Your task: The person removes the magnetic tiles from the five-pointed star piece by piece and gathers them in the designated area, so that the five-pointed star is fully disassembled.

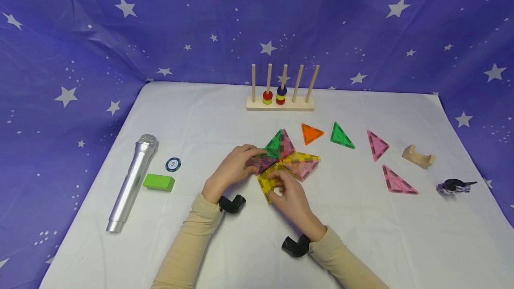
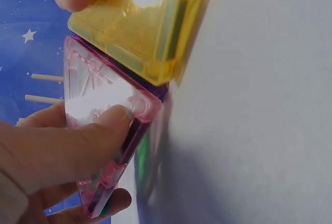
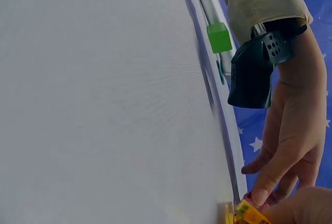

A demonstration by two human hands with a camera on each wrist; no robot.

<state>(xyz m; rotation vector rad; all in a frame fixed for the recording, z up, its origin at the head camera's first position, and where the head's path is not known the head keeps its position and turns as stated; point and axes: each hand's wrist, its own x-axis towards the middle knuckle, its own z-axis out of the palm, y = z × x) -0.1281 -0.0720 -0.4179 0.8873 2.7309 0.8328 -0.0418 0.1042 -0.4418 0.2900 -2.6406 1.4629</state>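
My left hand (image 1: 236, 168) is at the left of a star-like cluster of translucent triangular magnetic tiles. Its thumb presses on a pink tile (image 2: 106, 99) with a purple layer beneath, its fingers behind. My right hand (image 1: 293, 200) pinches a yellow triangular tile (image 1: 263, 183) at the cluster's near side; in the left wrist view, this yellow tile overlaps the pink one's edge. Around the centre stand a green tile (image 1: 274, 145), a rose tile (image 1: 287, 147) and, at right, a pink tile (image 1: 304, 170) beside another yellow one (image 1: 302, 156).
Loose tiles lie to the right: orange (image 1: 311, 133), green (image 1: 341, 136) and two pink (image 1: 377, 146). A wooden peg stand (image 1: 279, 104) is behind. At left are a silver microphone (image 1: 132, 182), a chip (image 1: 173, 164) and a green block (image 1: 158, 182). A wooden piece (image 1: 418, 157) sits right.
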